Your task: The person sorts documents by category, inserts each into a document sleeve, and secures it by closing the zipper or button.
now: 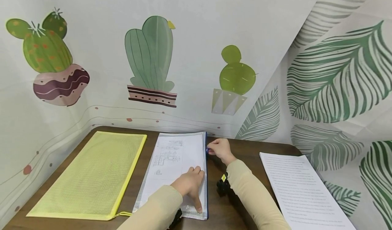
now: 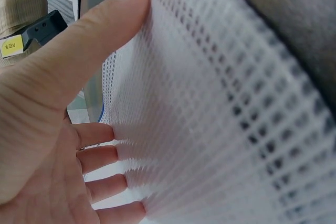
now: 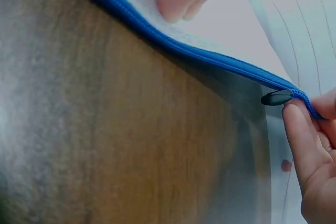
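Fingers and thumb of the right hand (image 1: 221, 149) are closed in a pinch on a short blue cord (image 3: 311, 107), which we see joined beside a dark tab (image 3: 276, 97) at the end of the blue zip (image 3: 173, 45). The fingers of the left hand (image 1: 191, 184) are spread, and we find its thumb and fingertips pressing on the white mesh folder (image 1: 196, 215), holding nothing between them.

That folder lies flat near the middle of the table (image 1: 251, 151), its far end at the back edge and its zip running down its right side. The right hand is at the zip near the folder's far right corner; the left lies on the nearer half, close to the same side. Through the mesh we make out a sheet with a line drawing (image 1: 169, 157), its lettering too small for us to read.

Toward the table's left edge we have a yellow mesh folder (image 1: 88, 175), with a yellow cord (image 1: 124, 213) at its near right corner, reaching toward the left sleeve (image 1: 156, 209). Along the right edge lie printed pages (image 1: 300, 189), well apart from the white folder. Behind the back edge hangs a cactus-printed cloth (image 1: 196, 53).
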{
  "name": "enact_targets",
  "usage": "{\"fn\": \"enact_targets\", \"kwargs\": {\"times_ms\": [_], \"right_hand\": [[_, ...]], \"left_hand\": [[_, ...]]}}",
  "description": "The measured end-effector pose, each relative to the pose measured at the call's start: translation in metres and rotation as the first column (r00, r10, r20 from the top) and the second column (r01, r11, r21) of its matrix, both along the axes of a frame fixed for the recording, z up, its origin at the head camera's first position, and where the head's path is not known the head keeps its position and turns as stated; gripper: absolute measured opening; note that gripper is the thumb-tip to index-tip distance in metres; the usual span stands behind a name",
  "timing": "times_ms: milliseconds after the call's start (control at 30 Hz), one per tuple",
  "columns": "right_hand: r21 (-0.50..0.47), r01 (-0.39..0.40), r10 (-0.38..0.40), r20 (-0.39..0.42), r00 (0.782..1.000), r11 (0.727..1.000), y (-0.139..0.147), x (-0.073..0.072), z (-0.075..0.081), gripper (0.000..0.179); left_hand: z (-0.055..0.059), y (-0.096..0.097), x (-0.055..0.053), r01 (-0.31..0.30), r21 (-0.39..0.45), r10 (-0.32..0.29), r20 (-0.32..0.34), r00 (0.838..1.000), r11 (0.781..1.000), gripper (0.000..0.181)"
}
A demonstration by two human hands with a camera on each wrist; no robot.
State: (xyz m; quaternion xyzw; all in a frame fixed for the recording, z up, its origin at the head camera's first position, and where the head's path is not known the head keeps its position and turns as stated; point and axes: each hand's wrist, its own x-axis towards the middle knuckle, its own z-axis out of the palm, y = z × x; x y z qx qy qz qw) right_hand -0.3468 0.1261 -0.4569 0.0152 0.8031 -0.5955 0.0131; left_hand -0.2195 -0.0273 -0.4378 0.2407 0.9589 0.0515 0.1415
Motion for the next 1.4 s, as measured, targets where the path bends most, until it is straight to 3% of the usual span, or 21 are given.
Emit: {"fn": "enact_targets", "kwargs": {"times_ms": [1400], "right_hand": [[-0.002,-0.009,0.009,-0.078,0.997,1.000,-0.009,-0.022,0.040,0.014]], "left_hand": [[0.000,0.001,0.000,-0.010,-0.006,0.010,0.005,1.000,1.000,0.115]]}}
